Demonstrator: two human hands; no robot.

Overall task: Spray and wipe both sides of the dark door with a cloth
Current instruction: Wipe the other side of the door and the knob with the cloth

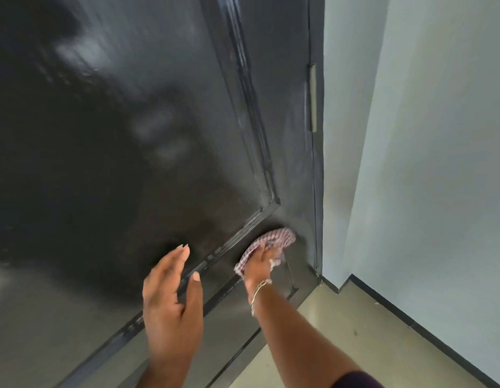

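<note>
Nearest the camera, the left hand (170,301) hovers with fingers straight and spread, holding nothing, just in front of the lower panel of the dark door (108,141); whether it touches the surface I cannot tell. Just beyond and to its right, the right hand (258,264) grips a bunched checked cloth (274,242) and presses it against the door's bottom rail, below the corner of the raised moulding (260,217). The right hand is the nearer one to unwiped ground, as I judge it: the door's long axis runs up and away from both hands. Beyond the cloth stand the hinge (312,99) and frame, then the pale wall (411,163); the floor (341,331) lies under the right forearm
</note>
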